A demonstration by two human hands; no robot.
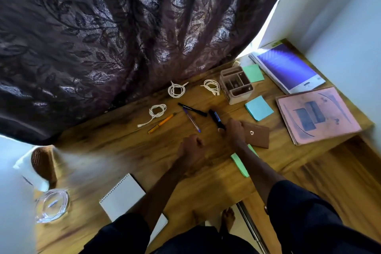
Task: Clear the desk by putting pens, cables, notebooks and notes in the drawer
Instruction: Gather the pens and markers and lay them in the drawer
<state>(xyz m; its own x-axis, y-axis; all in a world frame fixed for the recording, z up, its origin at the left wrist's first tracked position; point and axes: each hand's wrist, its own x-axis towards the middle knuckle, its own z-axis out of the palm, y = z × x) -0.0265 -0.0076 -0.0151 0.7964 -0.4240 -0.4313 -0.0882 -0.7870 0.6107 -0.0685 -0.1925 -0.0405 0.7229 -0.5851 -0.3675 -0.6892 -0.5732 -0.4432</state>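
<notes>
Broadly, the desk (127,150) carries everything. The left hand (190,146) hovers over it, fisted and holding nothing. The right hand (234,133) has its fingers (221,129) curled round the near end of a black-and-blue pen (214,118), which slants away across the wood.

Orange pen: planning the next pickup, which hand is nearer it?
Left. The left hand is just right of the orange pen; the right hand is farther right, gripping the black marker.
</notes>
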